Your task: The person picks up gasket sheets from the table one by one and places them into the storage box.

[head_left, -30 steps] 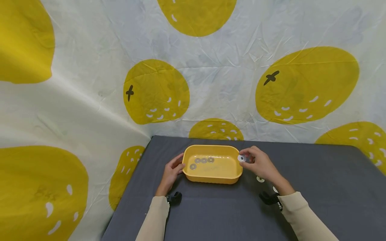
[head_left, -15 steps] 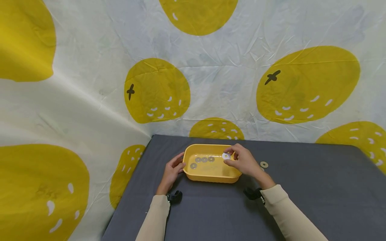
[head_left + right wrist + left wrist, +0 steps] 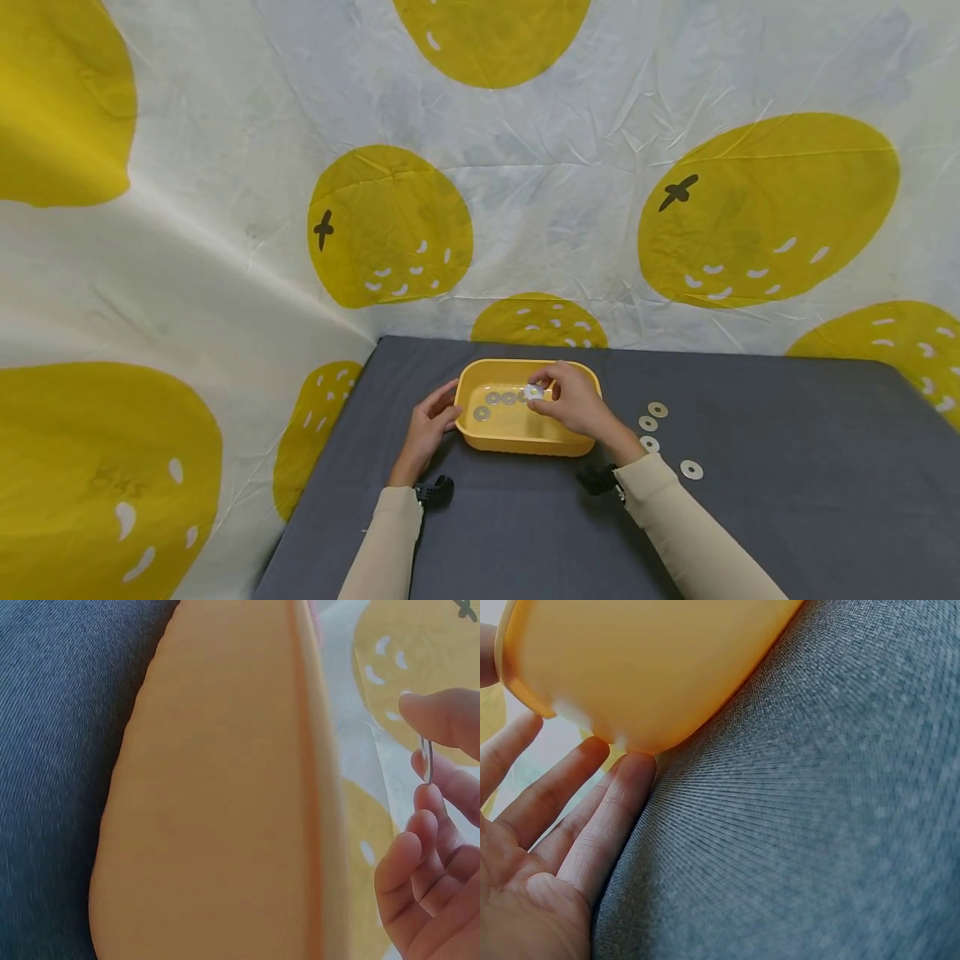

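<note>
A shallow yellow plastic tub [image 3: 525, 446] stands on the dark grey cloth. My left hand [image 3: 429, 425] holds its left end, thumb at the rim; in the left wrist view the fingers [image 3: 604, 825] reach the outer wall. Above the inside of the tub, my right hand [image 3: 576, 404] pinches a flat metal washer [image 3: 533, 392] between thumb and fingers. The right wrist view shows that washer [image 3: 427, 761] edge-on, beyond the tub's wall [image 3: 210, 787]. Several washers [image 3: 482, 413] lie flat on the tub floor, one partly hidden behind the held washer.
Several more washers [image 3: 692, 470] lie on the grey cloth [image 3: 810, 467] to the right of the tub, one partly covered by the right sleeve. Behind the table hangs a white curtain [image 3: 555, 225] with yellow fruit prints.
My right hand has carried the washer leftward from the tub's right rim to above its middle, uncovering the washers on the cloth. My left hand and the tub have stayed put.
</note>
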